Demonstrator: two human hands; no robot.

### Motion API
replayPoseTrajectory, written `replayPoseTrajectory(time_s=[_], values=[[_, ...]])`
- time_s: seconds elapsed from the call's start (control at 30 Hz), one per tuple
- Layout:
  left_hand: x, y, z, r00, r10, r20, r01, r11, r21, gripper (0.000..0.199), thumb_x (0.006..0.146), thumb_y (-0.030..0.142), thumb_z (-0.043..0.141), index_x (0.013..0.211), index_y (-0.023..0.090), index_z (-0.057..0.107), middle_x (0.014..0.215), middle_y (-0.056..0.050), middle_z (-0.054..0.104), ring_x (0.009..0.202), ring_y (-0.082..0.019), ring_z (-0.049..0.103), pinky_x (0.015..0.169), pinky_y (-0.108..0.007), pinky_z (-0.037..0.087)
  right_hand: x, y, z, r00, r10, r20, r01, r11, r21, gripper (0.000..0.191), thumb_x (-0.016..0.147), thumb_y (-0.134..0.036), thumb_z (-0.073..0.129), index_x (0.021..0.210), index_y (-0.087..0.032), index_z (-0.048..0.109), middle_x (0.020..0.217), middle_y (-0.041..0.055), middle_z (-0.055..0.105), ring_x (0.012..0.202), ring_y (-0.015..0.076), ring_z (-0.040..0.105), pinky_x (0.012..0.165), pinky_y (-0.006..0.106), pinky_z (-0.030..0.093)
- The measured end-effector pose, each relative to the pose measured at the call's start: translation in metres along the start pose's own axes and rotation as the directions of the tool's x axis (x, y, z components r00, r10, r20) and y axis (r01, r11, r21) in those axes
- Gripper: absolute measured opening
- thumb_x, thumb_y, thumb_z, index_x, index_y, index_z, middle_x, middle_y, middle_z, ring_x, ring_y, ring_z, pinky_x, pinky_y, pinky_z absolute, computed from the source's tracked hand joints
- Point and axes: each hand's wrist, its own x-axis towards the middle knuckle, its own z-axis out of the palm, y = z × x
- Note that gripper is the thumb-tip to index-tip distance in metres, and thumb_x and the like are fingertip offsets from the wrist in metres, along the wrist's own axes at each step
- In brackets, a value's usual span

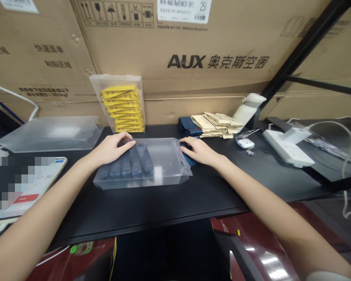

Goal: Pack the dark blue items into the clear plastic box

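Note:
A clear plastic box point(160, 166) lies flat on the black table point(163, 203), part filled with several dark blue sachets point(128, 164) lined up at its left end. My left hand point(114, 148) rests on top of the box over those sachets, fingers flat. My right hand point(200, 150) is at the box's open right end, fingers closed on a dark blue sachet point(188, 158) by the flap. How firmly it is held is hard to tell.
A clear box of yellow sachets point(123, 107) stands against the cardboard cartons. Loose blue sachets point(188, 127) and tan sachets point(216, 125) lie behind my right hand. An empty clear box point(51, 134), a phone point(32, 187), a white bottle point(248, 107) and a power strip point(286, 146) are nearby.

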Motion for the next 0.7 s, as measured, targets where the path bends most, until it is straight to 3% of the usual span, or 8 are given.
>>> replayPoseTrajectory(time_s=[0.7], values=[[0.0001, 0.0037, -0.0014, 1.000, -0.020, 0.002, 0.020, 1.000, 0.015, 0.043, 0.087, 0.059, 0.047, 0.098, 0.021, 0.063, 0.099, -0.005, 0.071, 0.088, -0.024, 0.064, 0.086, -0.035, 0.048, 0.0000, -0.0005, -0.0001, 1.000, -0.007, 0.004, 0.007, 1.000, -0.014, 0.035, 0.097, -0.034, 0.051, 0.121, -0.013, 0.064, 0.114, 0.0168, 0.070, 0.101, 0.0274, 0.067, 0.091, 0.045, 0.053]])
